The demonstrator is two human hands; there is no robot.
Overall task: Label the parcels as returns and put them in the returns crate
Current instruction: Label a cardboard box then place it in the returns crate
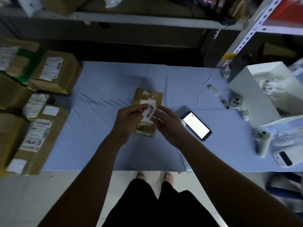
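left hand and right hand of the standing person, held just above the small brown cardboard parcel. the left hand pinches the far-left end of a white paper label printed with black characters between thumb and fingertips. the right hand's thumb and curled fingers appear to pinch its near end. the label hangs over the parcel's near half, printed face up and not yet stuck down. its long axis runs roughly near to far, the near end leaning slightly left, and the strip is bowed between the two hands.

the parcel lies flat on the pale blue cloth, its long axis pointing almost straight away from the person, with a white shipping slip on its top face. judged progress: labelling of this parcel is in hand; pressing the label on and carrying the parcel to the crate remain.

just right of the parcel lies a black smartphone with a lit white screen. well to its left is a stack of larger brown cardboard parcels bearing shipping slips. whether any already carries a returns label cannot be told. far to the parcel's right stands an open white box. no returns crate can be picked out with certainty.
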